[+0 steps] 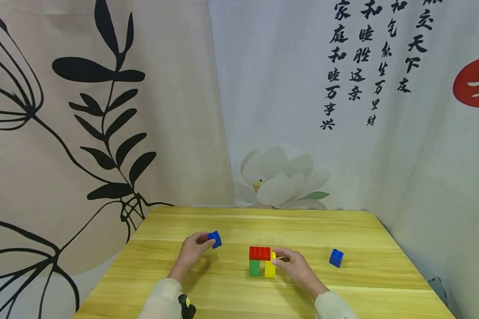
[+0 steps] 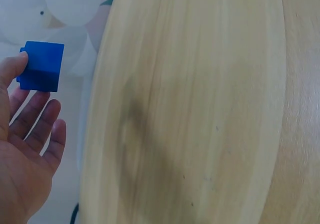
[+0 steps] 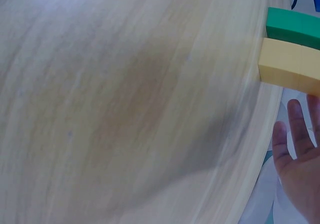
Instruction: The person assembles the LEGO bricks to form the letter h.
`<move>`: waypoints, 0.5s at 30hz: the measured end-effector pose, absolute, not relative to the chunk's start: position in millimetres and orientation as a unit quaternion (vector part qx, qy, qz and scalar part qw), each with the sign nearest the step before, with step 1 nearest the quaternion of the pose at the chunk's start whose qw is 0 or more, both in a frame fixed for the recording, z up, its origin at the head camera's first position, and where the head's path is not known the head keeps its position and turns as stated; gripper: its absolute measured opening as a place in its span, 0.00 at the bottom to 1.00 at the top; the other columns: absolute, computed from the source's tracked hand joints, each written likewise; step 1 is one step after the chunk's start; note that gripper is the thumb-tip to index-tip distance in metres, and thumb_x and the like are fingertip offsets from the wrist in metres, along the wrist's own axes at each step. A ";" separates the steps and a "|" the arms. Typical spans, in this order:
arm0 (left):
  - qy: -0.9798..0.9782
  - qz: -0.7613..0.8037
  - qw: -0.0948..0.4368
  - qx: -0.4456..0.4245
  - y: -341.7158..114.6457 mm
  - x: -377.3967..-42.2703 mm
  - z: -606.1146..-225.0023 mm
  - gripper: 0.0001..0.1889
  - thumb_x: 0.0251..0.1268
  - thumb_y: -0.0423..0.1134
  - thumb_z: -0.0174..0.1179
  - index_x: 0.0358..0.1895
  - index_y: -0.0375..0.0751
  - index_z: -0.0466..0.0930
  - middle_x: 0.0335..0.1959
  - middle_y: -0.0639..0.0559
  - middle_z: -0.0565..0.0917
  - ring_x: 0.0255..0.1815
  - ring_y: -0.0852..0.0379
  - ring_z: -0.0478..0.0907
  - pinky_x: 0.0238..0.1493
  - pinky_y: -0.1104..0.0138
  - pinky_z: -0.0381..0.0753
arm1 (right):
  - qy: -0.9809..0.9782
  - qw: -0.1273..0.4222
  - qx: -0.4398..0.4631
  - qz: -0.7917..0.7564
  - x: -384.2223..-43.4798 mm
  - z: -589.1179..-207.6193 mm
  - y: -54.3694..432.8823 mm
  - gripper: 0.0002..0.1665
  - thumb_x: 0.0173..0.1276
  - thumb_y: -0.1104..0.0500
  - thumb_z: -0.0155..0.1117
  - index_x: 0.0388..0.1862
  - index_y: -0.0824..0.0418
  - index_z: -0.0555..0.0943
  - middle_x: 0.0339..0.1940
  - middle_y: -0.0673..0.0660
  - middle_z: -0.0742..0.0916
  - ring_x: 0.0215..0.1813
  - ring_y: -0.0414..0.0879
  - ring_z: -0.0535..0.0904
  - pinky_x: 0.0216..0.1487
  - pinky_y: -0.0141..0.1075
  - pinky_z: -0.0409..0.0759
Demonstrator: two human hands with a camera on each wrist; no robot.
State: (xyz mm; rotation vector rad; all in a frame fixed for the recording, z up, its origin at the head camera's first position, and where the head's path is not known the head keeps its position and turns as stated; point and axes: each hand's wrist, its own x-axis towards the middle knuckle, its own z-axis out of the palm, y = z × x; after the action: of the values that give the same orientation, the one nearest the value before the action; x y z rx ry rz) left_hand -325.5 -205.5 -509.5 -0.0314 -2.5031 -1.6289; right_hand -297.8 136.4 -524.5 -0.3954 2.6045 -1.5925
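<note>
A small blue block (image 1: 215,239) is pinched between the thumb and fingers of my left hand (image 1: 194,250), raised over the table on the left. In the left wrist view, the other fingers of that hand spread loosely below the blue block (image 2: 42,67). A red studded brick (image 1: 259,253) bridges a green block (image 1: 254,268) and a yellow block (image 1: 269,270), both upright with a gap between. My right hand (image 1: 297,266) holds the yellow block near its upper right side with thumb and index finger. Its remaining fingers (image 3: 297,126) extend beside the yellow block (image 3: 290,67).
Another blue block (image 1: 336,258) lies on the wooden table (image 1: 367,283), to the right of my right hand. A patterned cloth (image 1: 183,110) hangs behind the table's far edge. A black and yellow object (image 1: 187,306) is at my left sleeve.
</note>
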 end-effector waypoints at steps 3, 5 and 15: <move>-0.835 -0.545 0.072 -0.015 -199.7 -324.2 -505.6 0.23 0.67 0.47 0.66 0.59 0.37 0.79 0.47 0.47 0.83 0.51 0.48 0.80 0.51 0.54 0.80 | 0.846 0.034 -0.129 -0.517 -297.8 -524.3 136.9 0.26 0.70 0.51 0.67 0.62 0.63 0.78 0.52 0.59 0.85 0.52 0.53 0.80 0.48 0.44 0.82; -0.835 -0.546 0.070 -0.018 -196.7 -324.4 -504.0 0.23 0.67 0.47 0.66 0.59 0.38 0.79 0.47 0.48 0.83 0.51 0.49 0.80 0.52 0.54 0.80 | 0.846 0.035 -0.128 -0.517 -297.8 -523.9 136.9 0.26 0.70 0.52 0.67 0.62 0.63 0.78 0.52 0.59 0.85 0.52 0.53 0.80 0.47 0.44 0.82; -0.839 -0.537 0.066 -0.047 -183.3 -328.1 -497.1 0.23 0.66 0.49 0.66 0.59 0.39 0.80 0.46 0.50 0.83 0.52 0.50 0.78 0.52 0.53 0.79 | 0.844 0.037 -0.127 -0.520 -298.2 -524.5 137.2 0.26 0.70 0.52 0.67 0.63 0.63 0.78 0.53 0.59 0.85 0.52 0.53 0.80 0.47 0.43 0.82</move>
State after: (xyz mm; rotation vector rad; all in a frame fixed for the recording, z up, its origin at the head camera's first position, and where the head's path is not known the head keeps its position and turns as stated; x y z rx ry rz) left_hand -328.1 -183.3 -497.1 -0.1417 -2.5316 -1.6203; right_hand -298.2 137.2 -524.5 -0.3901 2.5912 -1.5967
